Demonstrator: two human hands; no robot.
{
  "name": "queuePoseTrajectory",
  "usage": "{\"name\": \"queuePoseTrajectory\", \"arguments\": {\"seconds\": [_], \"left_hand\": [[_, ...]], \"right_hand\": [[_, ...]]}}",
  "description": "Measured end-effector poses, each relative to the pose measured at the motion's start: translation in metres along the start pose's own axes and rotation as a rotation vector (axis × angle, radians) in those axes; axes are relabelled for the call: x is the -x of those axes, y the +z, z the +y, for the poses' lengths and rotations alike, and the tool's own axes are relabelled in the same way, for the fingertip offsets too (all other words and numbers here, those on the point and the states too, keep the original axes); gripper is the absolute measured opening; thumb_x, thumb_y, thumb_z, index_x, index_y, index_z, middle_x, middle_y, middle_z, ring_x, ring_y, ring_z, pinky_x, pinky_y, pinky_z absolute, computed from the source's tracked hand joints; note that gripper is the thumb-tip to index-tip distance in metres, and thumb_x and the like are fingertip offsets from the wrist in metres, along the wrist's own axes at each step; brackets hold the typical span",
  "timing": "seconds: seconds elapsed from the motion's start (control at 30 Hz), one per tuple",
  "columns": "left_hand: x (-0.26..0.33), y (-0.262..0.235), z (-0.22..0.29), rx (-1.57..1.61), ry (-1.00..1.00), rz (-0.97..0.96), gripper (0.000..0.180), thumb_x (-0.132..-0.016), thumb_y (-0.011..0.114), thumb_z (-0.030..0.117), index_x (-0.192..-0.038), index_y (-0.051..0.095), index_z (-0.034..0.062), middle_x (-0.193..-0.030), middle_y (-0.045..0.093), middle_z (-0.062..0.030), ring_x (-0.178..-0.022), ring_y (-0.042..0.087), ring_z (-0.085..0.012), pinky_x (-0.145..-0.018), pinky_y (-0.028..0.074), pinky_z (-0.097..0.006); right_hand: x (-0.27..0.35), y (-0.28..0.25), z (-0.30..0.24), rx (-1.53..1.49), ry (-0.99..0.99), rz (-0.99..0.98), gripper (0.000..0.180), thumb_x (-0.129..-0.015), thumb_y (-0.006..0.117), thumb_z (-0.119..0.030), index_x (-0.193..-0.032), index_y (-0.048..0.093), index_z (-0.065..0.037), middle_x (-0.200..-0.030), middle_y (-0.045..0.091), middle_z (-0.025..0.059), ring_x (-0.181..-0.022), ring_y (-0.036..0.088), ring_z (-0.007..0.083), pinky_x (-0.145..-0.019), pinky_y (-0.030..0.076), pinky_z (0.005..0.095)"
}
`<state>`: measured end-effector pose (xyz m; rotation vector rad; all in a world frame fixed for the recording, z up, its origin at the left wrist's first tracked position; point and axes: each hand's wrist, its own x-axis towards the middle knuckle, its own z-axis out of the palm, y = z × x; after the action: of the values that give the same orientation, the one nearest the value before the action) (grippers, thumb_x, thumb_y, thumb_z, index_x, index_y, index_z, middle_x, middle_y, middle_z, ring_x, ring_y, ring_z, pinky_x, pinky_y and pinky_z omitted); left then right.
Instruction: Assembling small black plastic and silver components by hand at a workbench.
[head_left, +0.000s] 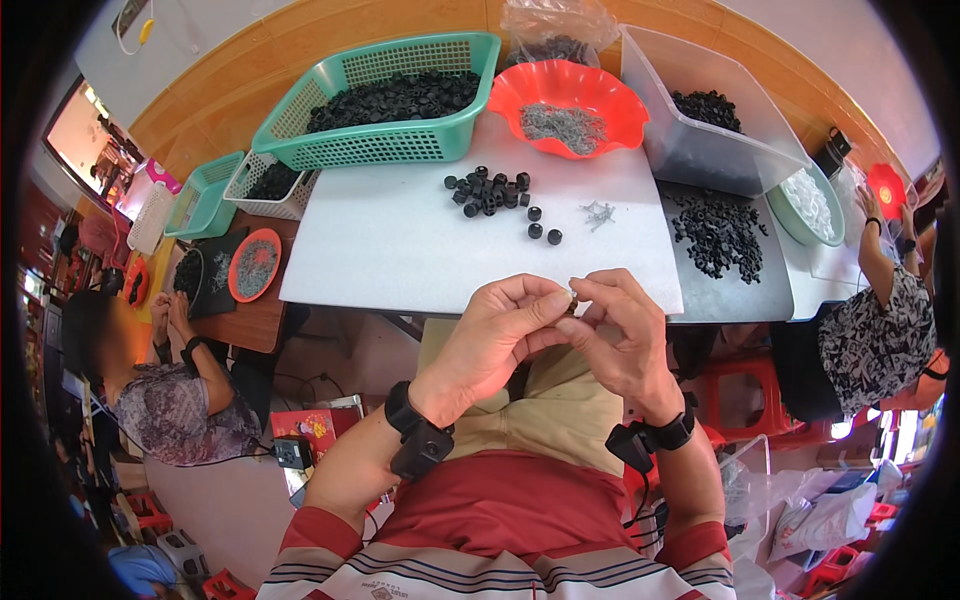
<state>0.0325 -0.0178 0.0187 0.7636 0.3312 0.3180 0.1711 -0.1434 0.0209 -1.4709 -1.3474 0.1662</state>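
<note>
Left hand [500, 335] and right hand [620, 335] are raised together above the lap, fingertips meeting. Fingers of both hands are drawn in narrow, pinching one small pale part [572, 296] between the tips; its exact kind is too small to tell. Each wrist carries a black strapped device.

Just beyond the fingertips lies the near edge of a white work board [400, 260]. Further out on it, ahead of the fingers, sits a loose cluster of black ring-shaped caps [495, 192], with a few strays trailing toward the hands. Just right of that cluster lies a small heap of thin metal springs [598, 212].

Ahead and right of the fingers, a grey tray [745, 295] bears a scatter of black parts.

At the far edge: a green basket [385, 145] of black parts ahead-left, a red scalloped bowl [570, 75] of metal springs straight ahead, a clear plastic bin [700, 150] ahead-right.

Other people sit working at far left and far right
</note>
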Motion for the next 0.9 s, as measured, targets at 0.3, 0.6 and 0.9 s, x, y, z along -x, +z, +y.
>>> {"name": "queuePoseTrajectory", "arguments": {"seconds": [0.3, 0.6, 0.9], "left_hand": [[0.001, 0.004, 0.001, -0.001, -0.031, 0.023, 0.016, -0.101, 0.063, 0.017, -0.112, 0.064, 0.0057, -0.096, 0.071, -0.0064, -0.085, 0.071, -0.0159, -0.076, 0.058, -0.031], [0.001, 0.006, 0.001, 0.029, -0.051, 0.036, 0.019, -0.103, 0.061, 0.018, -0.118, 0.064, 0.0058, -0.099, 0.07, -0.0049, -0.088, 0.071, -0.0165, -0.081, 0.058, -0.032], [0.001, 0.001, -0.003, 0.04, -0.029, 0.009, 0.017, -0.102, 0.062, 0.019, -0.114, 0.064, 0.0062, -0.101, 0.071, -0.0074, -0.088, 0.071, -0.0176, -0.08, 0.058, -0.032]], "right_hand": [[0.001, 0.007, 0.007, -0.037, -0.014, 0.026, 0.035, -0.084, 0.078, 0.0, -0.117, 0.068, 0.0, -0.106, 0.065, 0.0128, -0.071, 0.068, 0.0167, -0.059, 0.056, 0.028], [0.006, 0.015, 0.012, -0.211, 0.098, 0.096, 0.037, -0.081, 0.079, 0.002, -0.116, 0.069, -0.002, -0.102, 0.064, 0.0101, -0.067, 0.063, 0.0101, -0.056, 0.052, 0.0224], [0.009, 0.017, 0.011, -0.154, -0.015, 0.147, 0.032, -0.079, 0.079, 0.005, -0.109, 0.072, -0.004, -0.097, 0.063, 0.0072, -0.068, 0.062, 0.0098, -0.057, 0.052, 0.0227]]}}
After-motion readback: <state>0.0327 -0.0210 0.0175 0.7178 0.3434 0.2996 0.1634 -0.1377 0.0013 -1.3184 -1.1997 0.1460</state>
